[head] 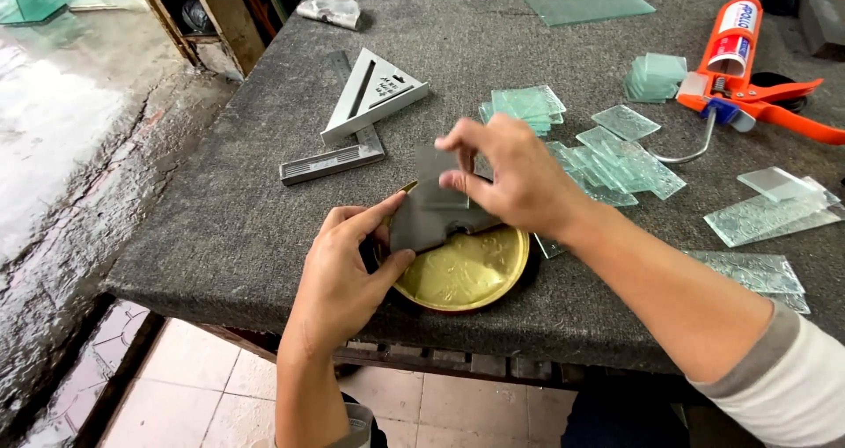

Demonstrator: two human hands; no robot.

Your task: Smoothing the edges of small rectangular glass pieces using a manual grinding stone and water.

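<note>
Lying over the upper-left rim of a round gold tin lid point(471, 276), the grey piece of glass point(433, 210) has its long axis running from about 7 o'clock near the left thumb up toward 1 o'clock, where a squarer upper section rises under the right fingers. Its lower edge shows a curved notch over the lid.

The left hand point(343, 272) pinches the lower-left corner, thumb on top and fingers curled beneath, closed on the glass. The right hand point(515, 179) comes in from 4 o'clock and nips the upper part between thumb and forefinger, the remaining fingers loosely bent; it too is closed on the glass.

The lid sits near the front edge of a dark felt-covered table point(220, 228). At 11 o'clock from the hands lies a grey metal speed square point(374, 91) across a ruler point(330, 162). Clear patterned glass offcuts point(616, 162) are scattered at 2 o'clock, and an orange caulking gun point(735, 69) lies beyond them.
</note>
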